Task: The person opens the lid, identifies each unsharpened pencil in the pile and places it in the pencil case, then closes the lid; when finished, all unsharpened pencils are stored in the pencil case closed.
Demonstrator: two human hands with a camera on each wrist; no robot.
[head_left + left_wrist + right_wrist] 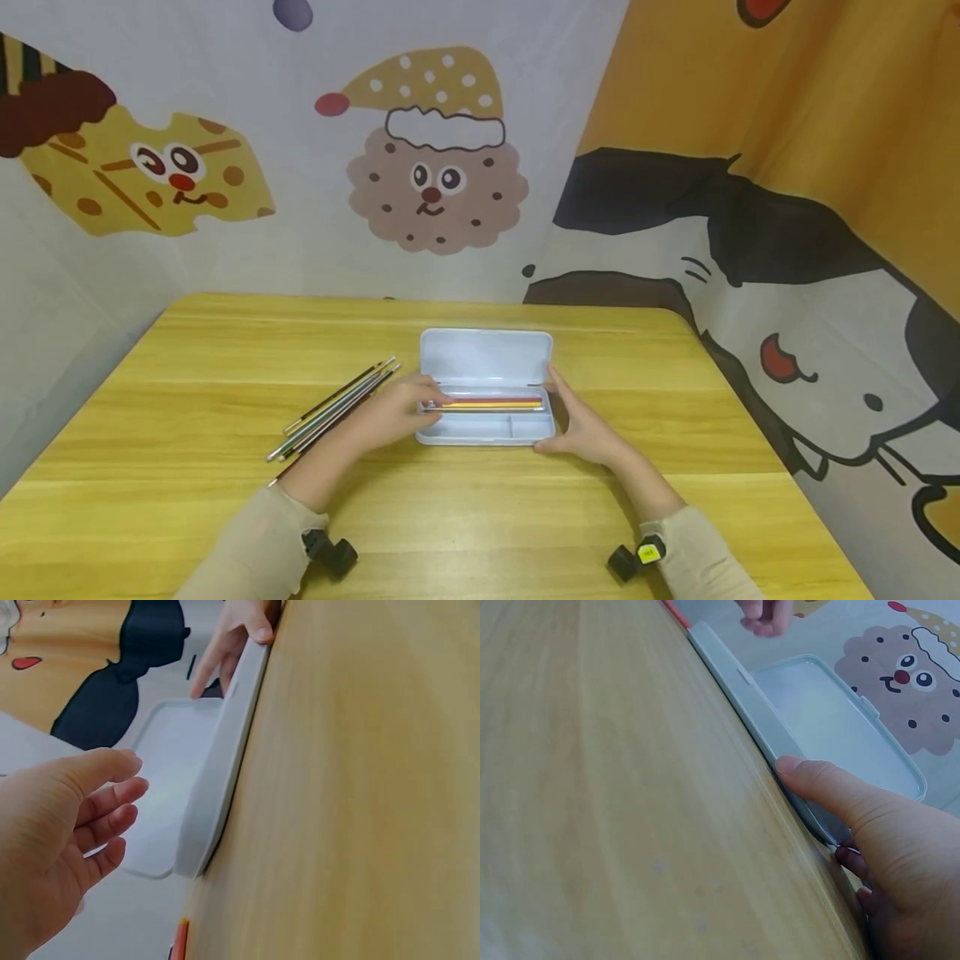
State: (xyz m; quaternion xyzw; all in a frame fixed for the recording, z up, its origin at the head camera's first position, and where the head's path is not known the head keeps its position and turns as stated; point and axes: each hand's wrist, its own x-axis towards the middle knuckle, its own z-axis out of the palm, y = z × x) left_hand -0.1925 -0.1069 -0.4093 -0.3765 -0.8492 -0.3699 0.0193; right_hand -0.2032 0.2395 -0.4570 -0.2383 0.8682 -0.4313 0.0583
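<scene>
A white pencil case (pixel 486 440) stands on the table with its lid (pixel 486 354) up at the back. Several pencils (pixel 495 403), red, yellow and a darker one among them, lie side by side in its rear compartment. Over the case's left end hovers my left hand (pixel 401 408), fingers loosely bent; the left wrist view shows nothing between thumb and fingers. My right hand (pixel 588 429) grips the right end of the case, thumb at the front wall and fingers round toward the back, as the right wrist view also shows.
To the left of the case, several loose pencils (pixel 330 414) lie in a slanted bunch, partly behind the left forearm. The wooden table (pixel 465 517) ends at a back edge below a cartoon-printed curtain (pixel 300 250).
</scene>
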